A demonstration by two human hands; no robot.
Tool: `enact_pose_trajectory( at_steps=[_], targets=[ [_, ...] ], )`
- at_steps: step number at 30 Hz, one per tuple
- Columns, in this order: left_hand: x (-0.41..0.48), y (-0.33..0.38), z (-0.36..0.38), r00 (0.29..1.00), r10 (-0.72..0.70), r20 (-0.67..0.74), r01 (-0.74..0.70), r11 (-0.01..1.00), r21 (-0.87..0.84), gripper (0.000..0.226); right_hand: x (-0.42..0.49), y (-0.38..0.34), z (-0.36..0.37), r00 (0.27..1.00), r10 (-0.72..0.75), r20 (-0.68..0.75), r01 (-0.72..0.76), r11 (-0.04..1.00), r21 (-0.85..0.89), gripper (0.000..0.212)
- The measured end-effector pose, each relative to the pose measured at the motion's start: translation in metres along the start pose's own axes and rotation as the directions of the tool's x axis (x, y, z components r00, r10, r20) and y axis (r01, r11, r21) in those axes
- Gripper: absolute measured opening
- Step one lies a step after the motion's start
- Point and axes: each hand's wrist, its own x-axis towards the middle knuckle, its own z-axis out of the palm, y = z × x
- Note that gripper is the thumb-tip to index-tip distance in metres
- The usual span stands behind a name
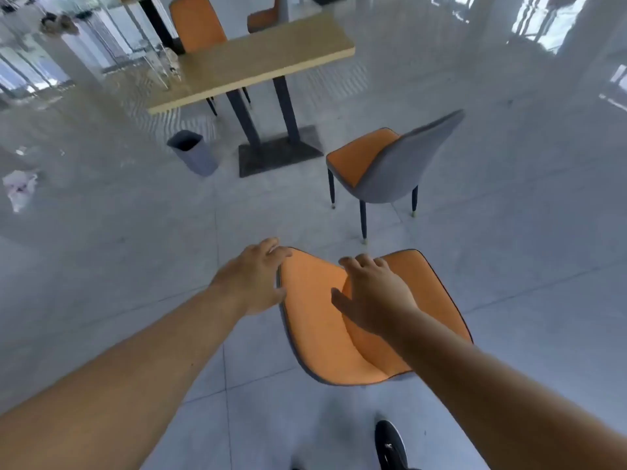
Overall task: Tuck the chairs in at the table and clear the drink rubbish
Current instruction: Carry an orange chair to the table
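An orange chair (315, 330) with a grey shell stands right in front of me, well away from the wooden table (258, 59). My left hand (254, 279) grips the left edge of its backrest. My right hand (369, 296) lies over the backrest's other side, fingers curled on the edge and thumb apart. A second orange and grey chair (383, 164) stands pulled out at the table's right. Crumpled white rubbish (20, 188) lies on the floor at the left. Something clear and blurred (173, 62) sits at the table's left end.
A grey bin (193, 152) stands on the floor by the table's dark base (278, 154). Two more orange chairs (196, 25) (263, 20) sit on the table's far side. A small white scrap (20, 150) lies farther left. My black shoe (390, 446) is below.
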Motion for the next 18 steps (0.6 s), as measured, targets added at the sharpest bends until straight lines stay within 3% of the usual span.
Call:
enact_pose_trajectory(
  at_steps=[4, 7, 10, 13, 18],
  targets=[
    [0.032, -0.042, 0.037, 0.988, 0.031, 0.153, -0.055, 0.986, 0.156, 0.085, 0.005, -0.015, 0.056, 0.989, 0.098, 0.113, -0.099, 0.995, 0.003, 0.074],
    [0.062, -0.071, 0.058, 0.970, 0.124, 0.207, -0.191, 0.921, 0.340, 0.085, 0.009, -0.039, 0.094, 0.963, 0.205, 0.175, -0.216, 0.976, 0.042, 0.084],
    [0.088, -0.083, 0.071, 0.934, 0.253, 0.253, -0.333, 0.874, 0.354, 0.083, 0.012, -0.067, 0.129, 0.917, 0.318, 0.240, -0.353, 0.928, 0.120, 0.097],
    [0.109, -0.085, 0.089, 0.887, 0.326, 0.327, -0.437, 0.821, 0.368, 0.074, 0.012, -0.083, 0.164, 0.865, 0.388, 0.318, -0.435, 0.896, 0.089, 0.104],
    [0.133, -0.082, 0.100, 0.866, 0.358, 0.348, -0.465, 0.832, 0.302, 0.060, 0.010, -0.085, 0.188, 0.806, 0.501, 0.315, -0.516, 0.855, -0.042, 0.091]
  ],
)
